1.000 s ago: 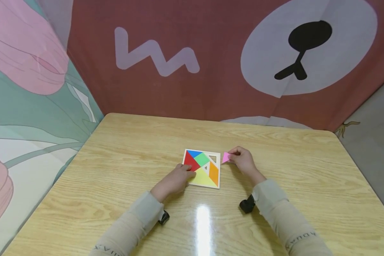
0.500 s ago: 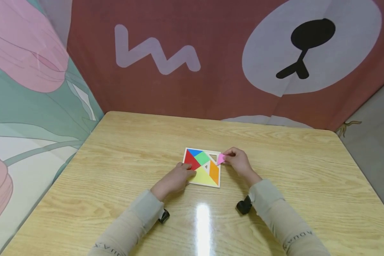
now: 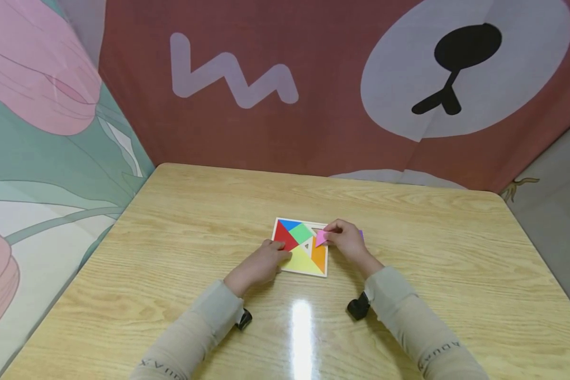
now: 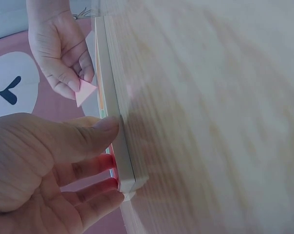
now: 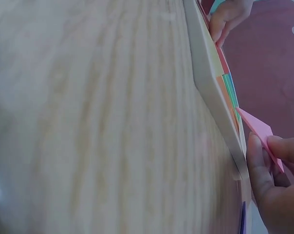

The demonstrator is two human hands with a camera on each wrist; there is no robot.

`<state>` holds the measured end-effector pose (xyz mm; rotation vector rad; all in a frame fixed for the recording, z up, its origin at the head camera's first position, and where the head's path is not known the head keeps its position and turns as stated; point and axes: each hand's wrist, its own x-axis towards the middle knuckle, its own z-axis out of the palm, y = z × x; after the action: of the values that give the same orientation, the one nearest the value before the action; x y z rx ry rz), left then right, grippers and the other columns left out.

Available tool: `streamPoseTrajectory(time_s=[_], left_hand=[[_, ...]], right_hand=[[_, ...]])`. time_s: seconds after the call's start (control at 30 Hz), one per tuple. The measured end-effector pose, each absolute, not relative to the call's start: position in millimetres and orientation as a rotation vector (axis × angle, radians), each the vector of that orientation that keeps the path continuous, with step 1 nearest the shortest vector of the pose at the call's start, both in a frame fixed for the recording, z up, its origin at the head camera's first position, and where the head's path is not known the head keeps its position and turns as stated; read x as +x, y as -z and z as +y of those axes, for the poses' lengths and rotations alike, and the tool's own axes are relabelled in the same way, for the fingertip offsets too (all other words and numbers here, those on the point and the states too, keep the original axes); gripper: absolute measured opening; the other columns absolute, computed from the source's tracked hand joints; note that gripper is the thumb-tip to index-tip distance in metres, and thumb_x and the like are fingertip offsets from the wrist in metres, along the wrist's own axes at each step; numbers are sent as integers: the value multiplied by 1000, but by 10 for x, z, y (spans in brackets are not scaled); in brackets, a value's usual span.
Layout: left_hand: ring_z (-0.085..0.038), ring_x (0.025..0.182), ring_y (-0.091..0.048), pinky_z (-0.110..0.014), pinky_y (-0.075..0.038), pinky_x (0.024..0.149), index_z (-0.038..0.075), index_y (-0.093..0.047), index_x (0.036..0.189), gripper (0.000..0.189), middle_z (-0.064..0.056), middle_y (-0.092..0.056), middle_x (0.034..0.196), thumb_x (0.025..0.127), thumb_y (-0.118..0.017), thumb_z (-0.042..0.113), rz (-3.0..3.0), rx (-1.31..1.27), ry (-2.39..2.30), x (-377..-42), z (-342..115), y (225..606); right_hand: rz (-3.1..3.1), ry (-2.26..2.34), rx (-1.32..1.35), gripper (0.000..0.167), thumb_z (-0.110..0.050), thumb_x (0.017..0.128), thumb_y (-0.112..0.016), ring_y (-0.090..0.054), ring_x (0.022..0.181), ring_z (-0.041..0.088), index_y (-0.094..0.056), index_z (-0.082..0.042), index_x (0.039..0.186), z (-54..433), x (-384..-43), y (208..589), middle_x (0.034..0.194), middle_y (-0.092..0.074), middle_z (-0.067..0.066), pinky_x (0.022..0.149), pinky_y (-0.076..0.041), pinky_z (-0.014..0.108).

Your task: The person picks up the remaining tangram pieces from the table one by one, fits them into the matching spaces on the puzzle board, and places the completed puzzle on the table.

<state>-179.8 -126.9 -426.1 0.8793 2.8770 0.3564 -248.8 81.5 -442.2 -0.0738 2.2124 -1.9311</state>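
Note:
A square tangram board (image 3: 304, 273) lies on the table, with red (image 3: 284, 236), yellow (image 3: 304, 262), blue (image 3: 288, 225), green (image 3: 301, 233) and orange (image 3: 319, 257) pieces set in it. Bare triangular recesses show at its centre and far right corner, the latter partly covered by the right hand. My left hand (image 3: 261, 262) holds the board's near left corner, thumb on the near edge and fingertips over the red piece. Between thumb and fingers, my right hand (image 3: 348, 238) pinches a pink triangle (image 5: 258, 129), tilted over the board's right side above the orange piece.
A purple piece (image 3: 362, 233) lies on the wooden table (image 3: 180, 221) just right of the board, mostly hidden behind the right hand. Behind the table hangs a printed cloth (image 3: 247, 142). Black wrist cameras (image 3: 358, 306) sit under both forearms.
My right hand has moved left with the pink triangle, from beside the board to over its right side. A purple piece now shows behind that hand. The left hand stays in place.

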Motion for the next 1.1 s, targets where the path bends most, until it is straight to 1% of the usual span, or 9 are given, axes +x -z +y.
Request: streamPoseTrajectory(time_s=[0.2,0.43,0.73,0.9,1.1], left_hand=[[-26,96,-43,-34,-38,83,10,-58,101,26,-13,-48,114,76,-60,3,2879,872,-349,-1800,-1269,4252],[-26,96,-44,-34,-39,83,10,-58,100,25,-13,-49,112,76,-61,3,2885,894,-325,-1799,-1263,4243],[-26,96,-44,-34,-39,83,10,-58,101,26,-13,-48,113,76,-61,4,2875,869,-342,-1793,-1263,4227],[-26,96,-44,-34,-39,82,10,-58,101,26,-12,-48,113,76,-61,4,2875,868,-341,-1792,-1263,4223],[-26,95,-44,-34,-39,82,10,-58,100,25,-12,-48,113,76,-61,3,2877,883,-344,-1794,-1267,4228]], right_hand=[[2235,1871,-120,14,11,78,-53,-54,64,14,-52,15,91,794,-2482,4428,81,-52,15,63,-49,26],[2181,1837,-145,13,11,79,-52,-55,66,14,-53,14,91,753,-2456,4435,84,-53,16,63,-48,25],[2285,1728,-216,11,10,78,-54,-53,66,12,-56,11,88,719,-2455,4414,83,-55,15,63,-48,24],[2334,1634,-247,11,8,78,-55,-53,67,14,-58,9,88,718,-2465,4390,84,-56,14,64,-48,26],[2417,1500,-374,9,5,78,-56,-50,70,17,-60,5,87,728,-2473,4393,86,-57,12,62,-47,27]])
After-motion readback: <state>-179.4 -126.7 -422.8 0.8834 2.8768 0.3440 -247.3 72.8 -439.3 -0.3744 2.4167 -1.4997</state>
